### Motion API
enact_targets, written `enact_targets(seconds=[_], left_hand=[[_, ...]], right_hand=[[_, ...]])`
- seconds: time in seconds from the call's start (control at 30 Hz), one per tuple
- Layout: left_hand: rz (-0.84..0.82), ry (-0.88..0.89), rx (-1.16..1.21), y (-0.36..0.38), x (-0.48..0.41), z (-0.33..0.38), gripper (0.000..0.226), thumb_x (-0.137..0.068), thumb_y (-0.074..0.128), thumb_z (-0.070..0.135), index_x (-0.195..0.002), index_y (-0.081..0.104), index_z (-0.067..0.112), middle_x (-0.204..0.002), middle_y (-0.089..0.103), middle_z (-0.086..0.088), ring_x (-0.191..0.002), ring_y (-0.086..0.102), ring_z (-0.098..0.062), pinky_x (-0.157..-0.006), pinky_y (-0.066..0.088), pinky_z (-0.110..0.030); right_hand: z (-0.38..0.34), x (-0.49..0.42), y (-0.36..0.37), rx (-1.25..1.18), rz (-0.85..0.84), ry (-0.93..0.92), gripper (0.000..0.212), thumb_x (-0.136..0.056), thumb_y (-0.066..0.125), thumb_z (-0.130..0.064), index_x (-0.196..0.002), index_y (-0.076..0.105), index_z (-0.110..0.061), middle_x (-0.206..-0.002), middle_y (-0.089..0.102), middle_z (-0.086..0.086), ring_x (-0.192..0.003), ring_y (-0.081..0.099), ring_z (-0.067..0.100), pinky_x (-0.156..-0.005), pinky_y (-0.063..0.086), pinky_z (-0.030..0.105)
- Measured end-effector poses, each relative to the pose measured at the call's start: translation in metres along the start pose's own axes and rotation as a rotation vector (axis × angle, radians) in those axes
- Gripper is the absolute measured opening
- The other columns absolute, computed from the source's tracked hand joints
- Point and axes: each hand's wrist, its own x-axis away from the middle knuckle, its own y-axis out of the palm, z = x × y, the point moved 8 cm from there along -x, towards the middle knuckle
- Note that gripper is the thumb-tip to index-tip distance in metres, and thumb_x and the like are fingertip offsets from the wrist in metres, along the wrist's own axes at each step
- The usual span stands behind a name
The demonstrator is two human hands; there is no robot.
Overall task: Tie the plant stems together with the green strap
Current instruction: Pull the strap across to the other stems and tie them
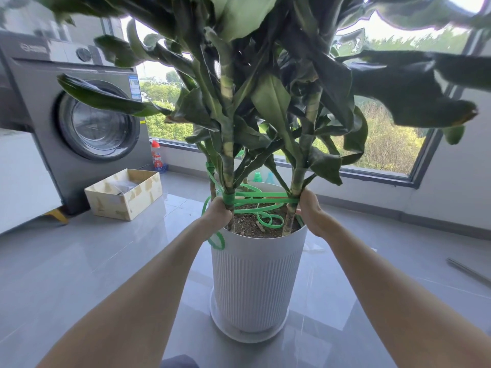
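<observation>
Green strap links two stems, gripped by left hand and right hand.

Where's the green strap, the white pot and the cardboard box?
green strap (228,199): head view, on its tightly wound part.
white pot (255,282): head view, on its ribbed side wall.
cardboard box (109,204): head view, on its near side wall.

head-worn wide view, facing forward and down, near the pot
</observation>
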Motion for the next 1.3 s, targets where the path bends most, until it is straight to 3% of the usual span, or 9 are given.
enact_targets(seconds=[0.07,0.17,0.27,0.3,0.37,0.67,0.9,1.1,1.3], left_hand=[[-0.004,-0.006,0.021,0.001,0.001,-0.001,0.033,-0.080,0.031,-0.018,-0.061,0.045,0.005,-0.077,0.056,-0.018,-0.071,0.050,-0.024,-0.058,0.037,-0.024],[0.025,-0.022,0.078,-0.001,0.004,-0.002,0.034,-0.084,0.032,-0.017,-0.062,0.045,0.007,-0.056,0.055,-0.006,-0.056,0.053,-0.014,-0.048,0.038,-0.016],[0.113,-0.020,0.194,-0.013,0.008,0.000,0.024,-0.085,0.040,-0.013,-0.079,0.057,0.003,-0.072,0.059,-0.008,-0.067,0.052,-0.018,-0.053,0.041,-0.019],[0.147,-0.024,0.260,-0.018,0.009,-0.001,0.024,-0.084,0.043,-0.012,-0.093,0.062,0.000,-0.087,0.061,-0.013,-0.076,0.053,-0.022,-0.061,0.043,-0.024],[0.183,-0.041,0.408,-0.025,0.011,-0.007,0.037,-0.081,0.047,-0.014,-0.113,0.062,-0.002,-0.109,0.063,-0.017,-0.092,0.058,-0.029,-0.076,0.047,-0.029],[0.027,-0.125,0.733,-0.023,0.024,-0.017,0.025,-0.084,0.065,0.004,-0.108,0.068,0.011,-0.086,0.066,-0.005,-0.087,0.057,-0.017,-0.077,0.047,-0.024],[-0.027,-0.108,0.734,-0.023,0.027,-0.015,0.031,-0.083,0.063,0.000,-0.109,0.068,0.015,-0.090,0.068,-0.003,-0.086,0.060,-0.012,-0.076,0.047,-0.023],[-0.010,-0.109,0.748,-0.023,0.030,-0.014,0.031,-0.082,0.064,0.000,-0.109,0.068,0.015,-0.087,0.066,-0.002,-0.084,0.059,-0.011,-0.075,0.046,-0.022],[-0.027,-0.047,0.705,-0.023,0.033,-0.012,0.035,-0.078,0.074,0.015,-0.112,0.068,0.015,-0.109,0.068,-0.004,-0.107,0.058,-0.019,-0.091,0.045,-0.030]], right_hand=[[-0.003,0.002,-0.002,0.073,-0.022,-0.033,0.030,-0.097,0.020,-0.002,-0.100,0.050,-0.002,-0.095,0.053,0.016,-0.094,0.048,0.029,-0.103,0.032,0.045],[-0.009,0.004,-0.014,0.179,0.051,-0.054,0.030,-0.095,0.028,-0.001,-0.105,0.050,0.016,-0.122,0.050,0.034,-0.120,0.042,0.045,-0.106,0.030,0.051],[-0.016,0.006,-0.024,0.203,0.127,-0.098,0.023,-0.094,0.035,-0.003,-0.082,0.052,0.008,-0.084,0.054,0.024,-0.082,0.048,0.035,-0.081,0.045,0.040],[-0.017,0.006,-0.025,0.210,0.139,-0.113,0.024,-0.094,0.037,-0.003,-0.073,0.048,-0.001,-0.070,0.046,0.013,-0.069,0.039,0.026,-0.063,0.040,0.032],[-0.015,0.004,-0.027,0.210,0.148,-0.129,0.035,-0.093,0.041,-0.003,-0.059,0.037,-0.012,-0.057,0.031,0.004,-0.056,0.024,0.014,-0.050,0.019,0.028],[-0.022,0.018,-0.029,0.296,0.185,-0.179,0.049,-0.096,0.045,-0.009,-0.051,0.028,-0.016,-0.050,0.024,0.000,-0.050,0.016,0.012,-0.048,0.012,0.025],[-0.020,0.018,-0.026,0.402,0.174,-0.176,0.044,-0.097,0.034,-0.007,-0.053,0.030,-0.014,-0.059,0.031,0.005,-0.058,0.021,0.011,-0.051,0.017,0.030],[-0.025,0.026,-0.032,0.456,0.229,-0.223,0.048,-0.096,0.042,-0.009,-0.049,0.031,-0.014,-0.049,0.028,0.003,-0.050,0.021,0.014,-0.051,0.015,0.029],[-0.026,0.029,-0.034,0.512,0.289,-0.245,0.046,-0.095,0.046,-0.011,-0.050,0.039,-0.012,-0.048,0.032,0.003,-0.048,0.023,0.014,-0.050,0.016,0.030]])
